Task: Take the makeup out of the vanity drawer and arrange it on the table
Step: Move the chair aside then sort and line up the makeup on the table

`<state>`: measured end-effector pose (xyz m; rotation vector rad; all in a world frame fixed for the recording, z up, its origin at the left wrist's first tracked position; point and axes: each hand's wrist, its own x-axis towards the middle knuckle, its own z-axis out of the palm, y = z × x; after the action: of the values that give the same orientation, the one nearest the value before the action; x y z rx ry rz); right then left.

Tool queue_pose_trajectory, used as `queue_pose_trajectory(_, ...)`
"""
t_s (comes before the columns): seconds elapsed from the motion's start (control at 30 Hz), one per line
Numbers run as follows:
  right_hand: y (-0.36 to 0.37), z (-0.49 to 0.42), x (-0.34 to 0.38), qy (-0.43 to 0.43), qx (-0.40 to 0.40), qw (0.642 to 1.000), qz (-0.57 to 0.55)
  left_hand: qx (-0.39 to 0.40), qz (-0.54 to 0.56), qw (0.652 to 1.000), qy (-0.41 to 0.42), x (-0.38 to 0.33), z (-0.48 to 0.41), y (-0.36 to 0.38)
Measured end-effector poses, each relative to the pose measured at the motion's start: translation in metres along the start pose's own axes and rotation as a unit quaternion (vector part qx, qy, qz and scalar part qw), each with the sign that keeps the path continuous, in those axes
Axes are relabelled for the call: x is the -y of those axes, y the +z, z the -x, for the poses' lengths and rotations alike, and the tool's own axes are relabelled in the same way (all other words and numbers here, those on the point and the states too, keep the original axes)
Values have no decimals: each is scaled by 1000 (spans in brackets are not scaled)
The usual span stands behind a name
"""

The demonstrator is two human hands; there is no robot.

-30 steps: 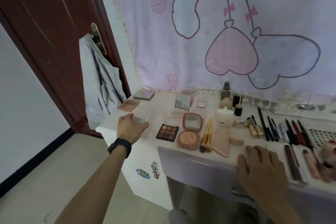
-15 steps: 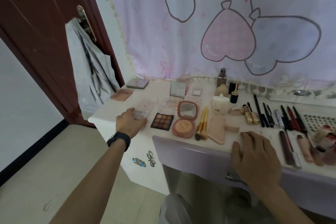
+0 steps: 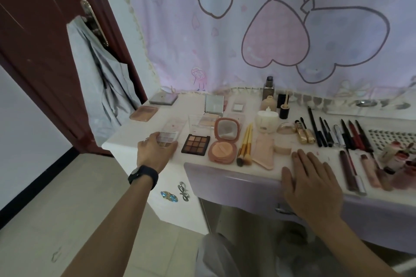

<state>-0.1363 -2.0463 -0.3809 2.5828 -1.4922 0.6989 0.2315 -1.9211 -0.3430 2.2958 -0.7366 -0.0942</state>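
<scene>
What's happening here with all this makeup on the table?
A person is laying out makeup on a vanity table. Their left hand grips a clear eyeshadow palette resting on the tabletop at the left end of the front row, beside a dark nine-pan eyeshadow palette. Their right hand lies flat on the table's front edge, holding nothing. A pink round compact, brushes and a row of pencils are already lined up.

The bench is seen as smooth, glossy white, and its drawer front as glossy lilac. The curtain appears as matt printed cloth, the door as lacquered dark wood with a brassy metal plate. The palette is lidded in clear plastic.
</scene>
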Motion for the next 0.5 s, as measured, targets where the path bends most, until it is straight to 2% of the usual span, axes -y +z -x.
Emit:
queue_pose_trajectory(0.13,1,1,1,7,12,1000,11,-15,-23,999,21,3,-1,3)
queue_pose_trajectory(0.23,2,0,1,17,14,1000,13,-34,46,998,5,2,-12,-2)
queue_pose_trajectory(0.3,4,-1,2,23,17,999,22,-46,50,998,4,3,-27,-10)
queue_pose_trajectory(0.4,6,-2,3,23,15,999,30,-37,-32,999,7,3,-55,-23)
queue_pose_trajectory(0.5,8,-3,3,19,0,999,27,13,-146,989,19,6,-86,-27)
